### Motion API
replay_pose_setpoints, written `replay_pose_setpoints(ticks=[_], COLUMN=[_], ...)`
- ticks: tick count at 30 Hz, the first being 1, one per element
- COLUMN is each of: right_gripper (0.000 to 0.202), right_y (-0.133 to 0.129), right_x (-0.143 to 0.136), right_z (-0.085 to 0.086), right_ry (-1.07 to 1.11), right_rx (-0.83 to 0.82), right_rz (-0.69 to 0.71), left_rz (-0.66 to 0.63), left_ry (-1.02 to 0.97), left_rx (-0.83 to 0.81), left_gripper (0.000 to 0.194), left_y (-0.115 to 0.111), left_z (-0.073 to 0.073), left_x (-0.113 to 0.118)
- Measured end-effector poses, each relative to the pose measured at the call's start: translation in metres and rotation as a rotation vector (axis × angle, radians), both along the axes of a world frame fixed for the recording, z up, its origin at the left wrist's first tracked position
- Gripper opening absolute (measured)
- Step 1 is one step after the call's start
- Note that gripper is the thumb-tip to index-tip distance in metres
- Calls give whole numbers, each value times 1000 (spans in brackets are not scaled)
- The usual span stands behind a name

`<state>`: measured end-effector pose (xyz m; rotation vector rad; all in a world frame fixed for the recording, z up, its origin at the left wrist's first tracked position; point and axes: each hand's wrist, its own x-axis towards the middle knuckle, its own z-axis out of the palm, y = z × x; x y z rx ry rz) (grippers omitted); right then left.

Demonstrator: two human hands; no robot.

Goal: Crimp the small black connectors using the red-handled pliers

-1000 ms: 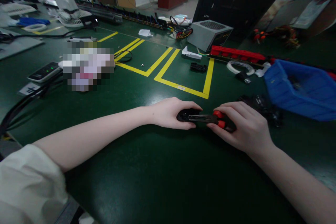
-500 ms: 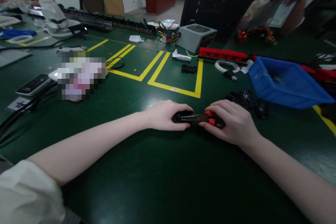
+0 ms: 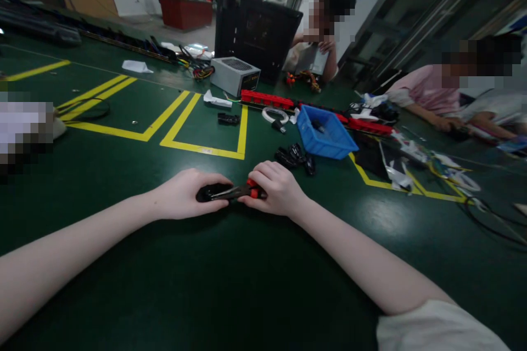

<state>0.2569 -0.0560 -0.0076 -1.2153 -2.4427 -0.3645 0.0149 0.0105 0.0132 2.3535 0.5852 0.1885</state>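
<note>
My left hand [image 3: 187, 194], at the middle of the head view, is closed around a small black part [image 3: 205, 193]; its exact kind is mostly hidden by the fingers. My right hand [image 3: 280, 189] grips a pair of pliers [image 3: 237, 192] by handles with red sections. The metal jaws point left and lie at the black part, between my left thumb and fingers. Whether they bite on it I cannot make out. Just beyond my right hand lie several black pieces [image 3: 294, 154], and farther left one more black piece [image 3: 228, 119] rests inside a yellow tape outline.
A blue bin [image 3: 327, 142] stands beyond my right hand, with a white cable coil [image 3: 275, 115] beside it. Behind are a red strip [image 3: 267, 99], a grey power supply [image 3: 235, 75] and a black panel [image 3: 257, 30]. Two people sit across the green table [image 3: 247, 285].
The view has swung to the right, so things appear farther left and two co-workers show more fully. Both hands keep their hold on the pliers and the black part.
</note>
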Motion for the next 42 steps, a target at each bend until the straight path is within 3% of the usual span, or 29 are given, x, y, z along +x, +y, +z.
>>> replay_pose_setpoints(ticks=[11,26,42], right_gripper=[41,40,34], right_y=[1,2,3], right_x=[2,1,-1], right_z=[0,2,8], right_ry=[44,50,30], right_rx=[-25,12,-91], right_rz=[-4,12,-15], left_rz=[-21,-20,-23], left_ry=[-90,-104,-127], left_rx=[-74,-125,-112], left_gripper=[43,44,42], left_y=[6,5,12], left_z=[-6,-1,-7], left_x=[-4,-4,-3])
